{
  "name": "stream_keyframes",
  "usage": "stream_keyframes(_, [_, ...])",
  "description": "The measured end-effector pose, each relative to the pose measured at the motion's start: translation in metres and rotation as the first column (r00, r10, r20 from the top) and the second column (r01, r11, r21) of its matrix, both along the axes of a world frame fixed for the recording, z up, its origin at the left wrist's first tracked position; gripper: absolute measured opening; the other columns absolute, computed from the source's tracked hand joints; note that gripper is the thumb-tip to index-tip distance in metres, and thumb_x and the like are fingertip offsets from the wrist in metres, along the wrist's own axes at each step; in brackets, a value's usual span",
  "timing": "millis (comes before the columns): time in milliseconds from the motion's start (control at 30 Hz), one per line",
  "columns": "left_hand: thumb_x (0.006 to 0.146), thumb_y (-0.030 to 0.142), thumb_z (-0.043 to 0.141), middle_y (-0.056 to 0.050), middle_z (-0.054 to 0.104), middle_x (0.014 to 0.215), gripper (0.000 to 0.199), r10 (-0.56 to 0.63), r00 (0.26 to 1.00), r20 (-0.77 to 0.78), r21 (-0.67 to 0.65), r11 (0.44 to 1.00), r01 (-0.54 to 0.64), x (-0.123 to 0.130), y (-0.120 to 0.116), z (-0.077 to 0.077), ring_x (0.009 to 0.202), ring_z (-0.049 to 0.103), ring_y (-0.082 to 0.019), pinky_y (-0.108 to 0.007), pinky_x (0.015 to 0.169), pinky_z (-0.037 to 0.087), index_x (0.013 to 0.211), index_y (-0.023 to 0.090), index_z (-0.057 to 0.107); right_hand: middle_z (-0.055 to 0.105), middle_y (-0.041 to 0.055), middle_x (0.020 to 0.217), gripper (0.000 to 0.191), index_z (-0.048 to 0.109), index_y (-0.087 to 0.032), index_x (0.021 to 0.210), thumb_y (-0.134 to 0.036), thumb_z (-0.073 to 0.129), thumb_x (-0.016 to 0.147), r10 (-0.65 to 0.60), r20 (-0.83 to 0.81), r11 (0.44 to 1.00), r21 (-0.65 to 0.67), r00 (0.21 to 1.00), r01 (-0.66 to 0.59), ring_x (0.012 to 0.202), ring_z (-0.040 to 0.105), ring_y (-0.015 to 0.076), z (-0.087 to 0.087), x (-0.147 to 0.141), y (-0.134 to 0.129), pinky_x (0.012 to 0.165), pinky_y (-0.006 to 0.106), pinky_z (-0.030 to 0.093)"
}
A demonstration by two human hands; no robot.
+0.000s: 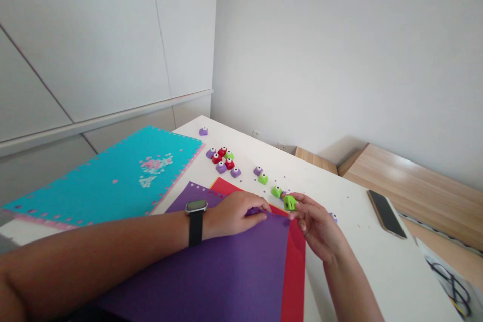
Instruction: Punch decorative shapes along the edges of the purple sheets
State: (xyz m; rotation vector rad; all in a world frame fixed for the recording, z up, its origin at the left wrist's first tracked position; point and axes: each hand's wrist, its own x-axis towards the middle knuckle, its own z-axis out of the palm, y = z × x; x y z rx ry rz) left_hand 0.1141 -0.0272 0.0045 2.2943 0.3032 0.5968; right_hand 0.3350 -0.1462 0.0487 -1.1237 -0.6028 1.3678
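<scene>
Over the far edge of the purple sheet point(234, 266) lies my left hand point(239, 213), its fingers bent and its fingertips at the sheet's edge; whether they pinch the sheet is hard to make out. My right hand point(311, 219) holds a green punch point(290, 203) between thumb and fingers, just off the sheet's far right corner. Small holes run along the far left part of the purple edge. A red sheet point(296, 271) lies beneath the purple one. Close beyond the right hand stands another green punch point(276, 191).
Several purple, red and green punches point(229, 163) sit farther back on the white table point(362, 261). At left, a turquoise sheet point(113, 176) carries paper bits point(154, 165). A phone point(387, 213) lies at right, near a wooden surface point(411, 186).
</scene>
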Motion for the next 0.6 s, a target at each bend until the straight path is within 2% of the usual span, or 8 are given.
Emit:
stream_keyframes(67, [0.099, 0.028, 0.06, -0.005, 0.076, 0.107, 0.019, -0.003, 1.0, 0.005, 0.001, 1.0, 0.003, -0.0001, 0.0, 0.0002, 0.1, 0.07, -0.021, -0.029, 0.091, 0.049, 0.113, 0.022, 0.072, 0.076, 0.0058, 0.093, 0.032, 0.077, -0.013, 0.104, -0.018, 0.085, 0.074, 0.014, -0.027, 1.0, 0.005, 1.0, -0.014, 0.065, 0.073, 0.0111, 0.0005, -0.0002, 0.0003, 0.04, 0.009, 0.046])
stream_keyframes(200, [0.099, 0.029, 0.059, -0.005, 0.076, 0.107, 0.019, 0.001, 1.0, 0.015, 0.003, 1.0, -0.001, -0.0002, -0.0004, 0.0019, 0.1, 0.07, -0.021, -0.03, 0.09, 0.049, 0.111, 0.022, 0.072, 0.077, 0.0076, 0.1, 0.037, 0.076, -0.013, 0.112, -0.02, 0.085, 0.076, 0.07, -0.051, 0.998, 0.001, 0.996, -0.07, 0.07, 0.073, 0.0112, 0.0021, -0.0007, -0.0008, 0.046, 0.008, 0.05])
stream_keyframes(333, [0.1, 0.03, 0.059, -0.005, 0.076, 0.108, 0.019, 0.001, 1.0, 0.017, 0.008, 1.0, -0.001, -0.0003, -0.0006, 0.0029, 0.101, 0.07, -0.022, -0.03, 0.091, 0.049, 0.112, 0.022, 0.071, 0.078, 0.0088, 0.088, 0.043, 0.075, -0.013, 0.117, -0.02, 0.086, 0.077, 0.111, -0.038, 0.994, -0.017, 0.993, -0.111, 0.071, 0.072, 0.0112, 0.0026, 0.0013, -0.0033, 0.049, 0.006, 0.05])
stream_keyframes(500, [0.1, 0.031, 0.059, -0.005, 0.076, 0.107, 0.019, -0.008, 1.0, 0.021, 0.011, 1.0, 0.007, -0.0002, -0.0007, 0.0034, 0.1, 0.07, -0.021, -0.029, 0.09, 0.048, 0.111, 0.021, 0.071, 0.078, 0.0097, 0.098, 0.036, 0.075, -0.013, 0.111, -0.02, 0.086, 0.078, 0.101, -0.067, 0.995, 0.007, 0.993, -0.101, 0.076, 0.075, 0.0139, 0.0034, 0.002, -0.0041, 0.048, 0.007, 0.051])
stream_keyframes(600, [0.101, 0.031, 0.059, -0.004, 0.076, 0.107, 0.018, -0.006, 1.0, 0.026, 0.007, 1.0, 0.005, -0.0002, -0.0007, 0.0039, 0.101, 0.069, -0.02, -0.029, 0.091, 0.048, 0.11, 0.021, 0.071, 0.076, 0.0068, 0.094, 0.032, 0.075, -0.015, 0.107, -0.021, 0.086, 0.078, 0.106, -0.085, 0.994, 0.01, 0.991, -0.105, 0.074, 0.075, 0.0127, 0.0023, -0.0009, -0.0028, 0.046, 0.008, 0.05])
